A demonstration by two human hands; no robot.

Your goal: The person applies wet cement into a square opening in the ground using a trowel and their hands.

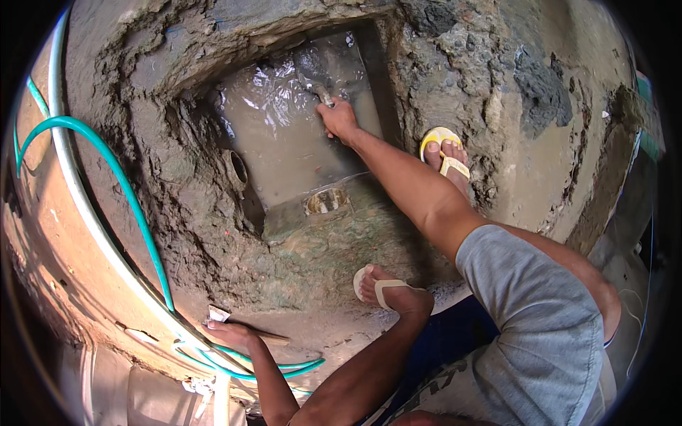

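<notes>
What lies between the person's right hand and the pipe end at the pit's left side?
In the head view, murky brown water fills the stretch between the right hand and the pipe end.

A pale pipe [82, 195] curves down the left side. The green hose [126, 186] crosses it near its upper end, arcs along its right side, then loops beside its lower end. Left of the pipe lies brown ground [92, 277] with a small pale scrap [140, 334] on it. A white post [222, 401] stands just below the pipe's lower part. Far to the pipe's right are a dark grey mound [541, 94] and, farther still, a thin blue cord [648, 284].
</notes>
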